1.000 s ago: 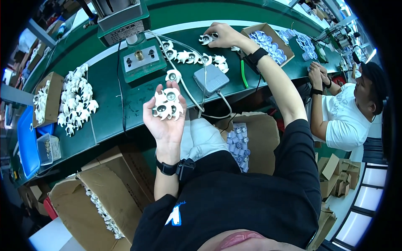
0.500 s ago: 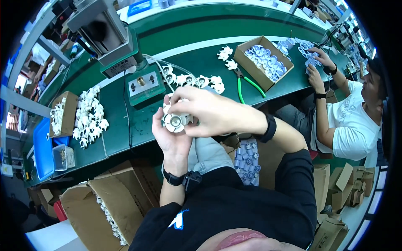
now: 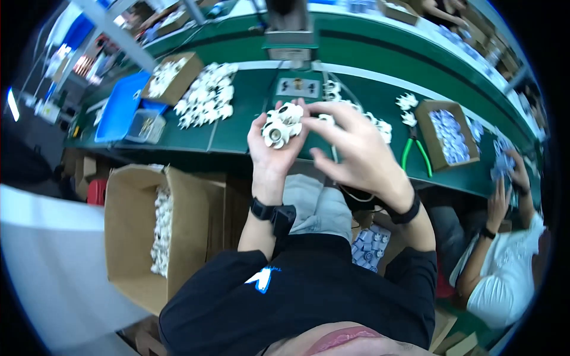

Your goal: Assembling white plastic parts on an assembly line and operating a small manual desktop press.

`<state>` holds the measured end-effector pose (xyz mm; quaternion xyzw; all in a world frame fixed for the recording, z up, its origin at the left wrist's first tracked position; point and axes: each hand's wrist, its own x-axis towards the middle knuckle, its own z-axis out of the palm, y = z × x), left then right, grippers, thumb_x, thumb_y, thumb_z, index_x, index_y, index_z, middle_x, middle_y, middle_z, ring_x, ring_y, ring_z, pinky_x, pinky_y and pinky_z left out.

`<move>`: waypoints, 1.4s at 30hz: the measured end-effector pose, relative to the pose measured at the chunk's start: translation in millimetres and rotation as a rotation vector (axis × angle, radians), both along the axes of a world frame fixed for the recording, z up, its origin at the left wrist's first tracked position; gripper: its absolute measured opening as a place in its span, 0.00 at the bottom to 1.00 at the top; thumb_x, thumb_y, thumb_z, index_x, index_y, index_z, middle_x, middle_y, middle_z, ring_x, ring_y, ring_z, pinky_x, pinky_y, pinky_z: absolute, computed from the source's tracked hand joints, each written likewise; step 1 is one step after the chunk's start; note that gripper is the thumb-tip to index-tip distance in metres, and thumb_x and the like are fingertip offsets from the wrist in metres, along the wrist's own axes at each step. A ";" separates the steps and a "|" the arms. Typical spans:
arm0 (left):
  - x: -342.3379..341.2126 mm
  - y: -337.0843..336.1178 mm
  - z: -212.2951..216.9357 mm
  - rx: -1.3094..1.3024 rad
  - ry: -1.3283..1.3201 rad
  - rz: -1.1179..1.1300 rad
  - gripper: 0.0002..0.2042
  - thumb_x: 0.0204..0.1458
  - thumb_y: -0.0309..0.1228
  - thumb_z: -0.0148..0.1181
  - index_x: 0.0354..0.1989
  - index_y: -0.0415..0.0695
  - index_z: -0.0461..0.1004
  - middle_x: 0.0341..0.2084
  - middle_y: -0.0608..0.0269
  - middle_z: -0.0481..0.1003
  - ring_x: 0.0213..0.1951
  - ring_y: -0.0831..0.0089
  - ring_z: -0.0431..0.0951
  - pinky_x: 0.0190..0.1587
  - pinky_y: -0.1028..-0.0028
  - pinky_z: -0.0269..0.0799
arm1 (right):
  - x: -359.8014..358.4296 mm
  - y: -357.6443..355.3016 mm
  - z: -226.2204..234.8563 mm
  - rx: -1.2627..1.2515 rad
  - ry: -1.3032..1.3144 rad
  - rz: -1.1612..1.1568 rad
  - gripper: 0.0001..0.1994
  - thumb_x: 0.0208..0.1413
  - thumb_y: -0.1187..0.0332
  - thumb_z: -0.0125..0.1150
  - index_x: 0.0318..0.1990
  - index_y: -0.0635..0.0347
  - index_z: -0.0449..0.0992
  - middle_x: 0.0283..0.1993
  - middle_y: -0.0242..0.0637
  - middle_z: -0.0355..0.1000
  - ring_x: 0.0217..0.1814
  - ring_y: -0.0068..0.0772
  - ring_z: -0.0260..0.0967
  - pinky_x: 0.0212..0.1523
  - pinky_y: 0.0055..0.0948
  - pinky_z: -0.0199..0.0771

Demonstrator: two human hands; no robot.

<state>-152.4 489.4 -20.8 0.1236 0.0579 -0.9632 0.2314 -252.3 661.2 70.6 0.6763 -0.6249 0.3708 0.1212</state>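
Observation:
My left hand (image 3: 273, 159) is palm up, its fingers curled around a few white plastic fittings (image 3: 276, 134) with petal-like fins and round sockets. Just right of them, my right hand (image 3: 363, 155) is held with thumb and fingers apart, and nothing shows in it. Its fingertips come close to the fittings; whether they touch is hard to tell. Beyond the hands stands a bench press with a metal fixture plate (image 3: 298, 88). More white fittings (image 3: 380, 126) lie partly hidden behind my right hand.
A pile of white fittings (image 3: 208, 98) lies left, beside a small carton (image 3: 173, 89), a blue tray (image 3: 122, 113) and a clear tub (image 3: 144, 126). Green-handled pliers (image 3: 417, 155) and a carton of bluish parts (image 3: 436, 133) are right, near a co-worker. A large carton (image 3: 133, 222) stands below left.
My right hand has come away from the white fittings and spread its fingers. The left hand still holds them. The view has turned, so the bench now appears farther right.

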 end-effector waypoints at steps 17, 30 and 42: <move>248.5 -446.1 69.2 -0.294 -0.348 0.789 0.33 0.56 0.42 0.47 0.70 0.38 0.59 0.69 0.36 0.60 0.68 0.39 0.62 0.65 0.32 0.64 | -106.6 103.4 -179.7 -0.319 -0.347 -0.844 0.05 0.65 0.74 0.65 0.46 0.64 0.81 0.44 0.33 0.78 0.40 0.20 0.71 0.40 0.20 0.70; 239.4 -490.7 88.3 -0.128 -0.782 0.881 0.43 0.56 0.45 0.51 0.79 0.43 0.45 0.77 0.37 0.41 0.77 0.32 0.39 0.68 0.23 0.50 | -104.7 99.2 -178.4 -0.319 -0.324 -0.838 0.02 0.62 0.78 0.65 0.40 0.67 0.80 0.39 0.36 0.76 0.33 0.24 0.66 0.35 0.23 0.67; 137.2 -273.5 122.1 -1.514 -0.993 -0.100 0.21 0.68 0.36 0.49 0.63 0.36 0.70 0.62 0.52 0.74 0.65 0.63 0.73 0.67 0.59 0.68 | -89.9 90.3 -160.9 -0.353 -0.298 -0.854 0.03 0.61 0.78 0.67 0.36 0.69 0.80 0.36 0.38 0.77 0.31 0.26 0.68 0.34 0.23 0.68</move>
